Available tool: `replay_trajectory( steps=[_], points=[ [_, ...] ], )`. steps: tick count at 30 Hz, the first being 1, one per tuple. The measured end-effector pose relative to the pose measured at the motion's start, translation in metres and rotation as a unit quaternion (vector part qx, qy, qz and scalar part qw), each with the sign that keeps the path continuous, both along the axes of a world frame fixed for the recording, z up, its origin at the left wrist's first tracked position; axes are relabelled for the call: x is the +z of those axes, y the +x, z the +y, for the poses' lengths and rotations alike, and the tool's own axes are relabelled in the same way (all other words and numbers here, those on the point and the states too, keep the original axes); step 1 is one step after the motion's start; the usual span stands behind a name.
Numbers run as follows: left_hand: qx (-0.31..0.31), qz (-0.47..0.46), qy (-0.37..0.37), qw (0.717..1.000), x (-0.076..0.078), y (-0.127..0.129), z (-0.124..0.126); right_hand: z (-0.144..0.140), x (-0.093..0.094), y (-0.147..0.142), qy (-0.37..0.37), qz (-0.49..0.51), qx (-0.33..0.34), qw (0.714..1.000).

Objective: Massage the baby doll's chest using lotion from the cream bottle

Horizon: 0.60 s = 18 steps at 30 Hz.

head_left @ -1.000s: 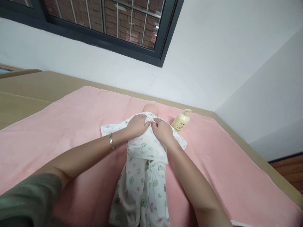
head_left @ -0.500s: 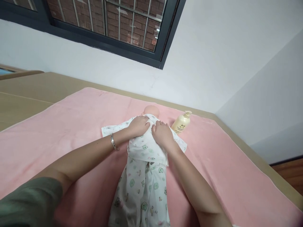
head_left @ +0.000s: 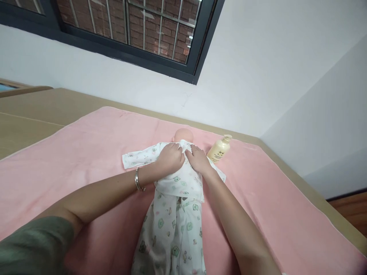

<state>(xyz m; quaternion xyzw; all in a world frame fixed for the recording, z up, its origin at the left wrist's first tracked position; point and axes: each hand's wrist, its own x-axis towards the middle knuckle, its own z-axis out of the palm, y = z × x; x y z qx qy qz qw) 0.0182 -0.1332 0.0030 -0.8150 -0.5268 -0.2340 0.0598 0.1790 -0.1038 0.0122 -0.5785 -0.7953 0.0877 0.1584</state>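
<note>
A baby doll (head_left: 183, 135) lies on its back on a pink blanket (head_left: 71, 152), its bald head toward the wall. It wears a white printed top (head_left: 179, 181) and matching trousers (head_left: 172, 229). My left hand (head_left: 170, 157), with a silver bangle on the wrist, pinches the top's cloth at the doll's chest near the neck. My right hand (head_left: 197, 158) grips the cloth right beside it; the fingertips of both hands meet at the collar. One empty-looking sleeve (head_left: 137, 156) lies spread to the left.
A cream pump bottle (head_left: 219, 149) stands just right of the doll's shoulder. The blanket covers a tan surface (head_left: 34, 110) set against a white wall with a dark-framed window (head_left: 129, 30). Wooden floor (head_left: 349, 210) shows at the far right.
Both hands have curled from lying flat on the doll's chest to gripping the cloth, shifting slightly up toward the collar and bunching the top.
</note>
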Motion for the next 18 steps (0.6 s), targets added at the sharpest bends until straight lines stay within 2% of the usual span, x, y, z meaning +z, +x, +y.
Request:
replay_trajectory(
  steps=[5, 10, 18],
  points=[
    [0.016, -0.073, -0.055, 0.996, -0.003, -0.005, 0.014, -0.005, -0.006, -0.005, 0.036, -0.005, -0.020, 0.999],
    [0.022, -0.080, -0.026, 0.996, -0.013, -0.004, 0.018, -0.008, -0.008, -0.006, 0.074, 0.018, -0.043, 0.996],
    [0.022, -0.130, -0.006, 0.991, -0.022, -0.005, 0.018, -0.007, -0.012, -0.004, 0.090, 0.038, -0.036, 0.995]
  ],
)
